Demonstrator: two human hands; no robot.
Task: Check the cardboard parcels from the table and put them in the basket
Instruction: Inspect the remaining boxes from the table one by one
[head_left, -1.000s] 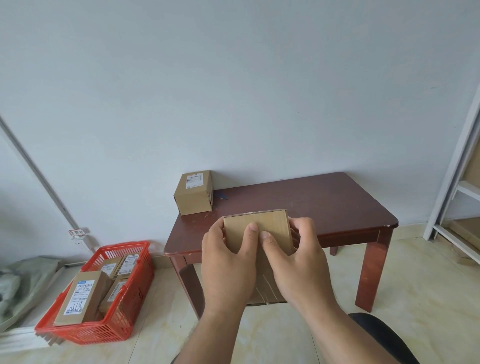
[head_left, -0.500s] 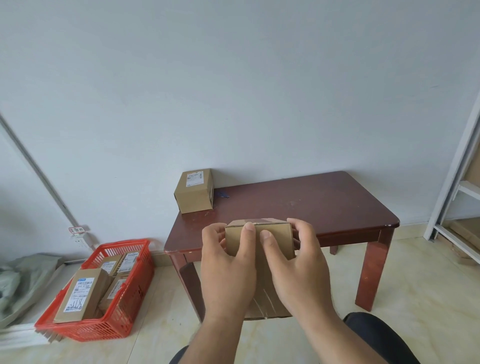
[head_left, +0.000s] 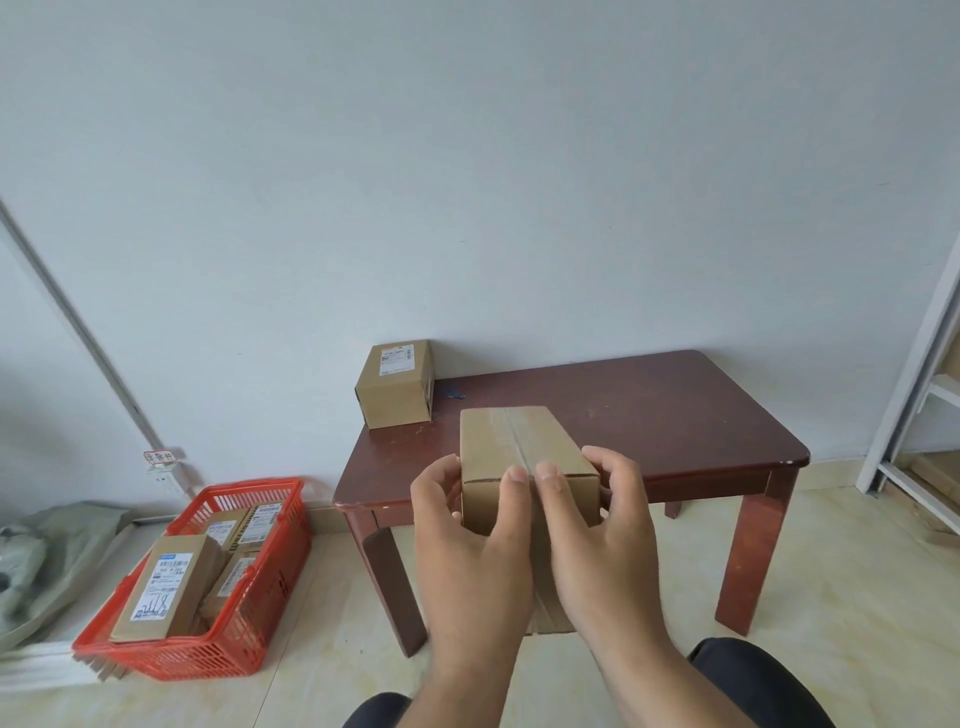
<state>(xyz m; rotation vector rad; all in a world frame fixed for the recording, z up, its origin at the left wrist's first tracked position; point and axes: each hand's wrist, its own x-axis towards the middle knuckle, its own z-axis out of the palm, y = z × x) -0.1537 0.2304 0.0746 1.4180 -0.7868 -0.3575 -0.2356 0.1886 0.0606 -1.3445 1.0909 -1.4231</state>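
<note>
Both hands, left hand (head_left: 470, 545) and right hand (head_left: 605, 540), are gripping a cardboard parcel (head_left: 524, 457) above the table's (head_left: 675, 415) front edge. Risk: one-handed transfer to the red basket (head_left: 249, 644) may let it slip.

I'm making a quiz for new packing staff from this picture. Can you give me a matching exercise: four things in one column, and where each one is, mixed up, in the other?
Things
1. held parcel
2. labelled parcel
3. red basket
4. small blue mark

Places
A. on the floor, left of the table
B. standing on the table's far left corner, by the wall
C. on the tabletop, just right of the labelled parcel
D. between the left hand and right hand, in front of the table

Pairs: 1-D, 2-B, 3-A, 4-C
</note>
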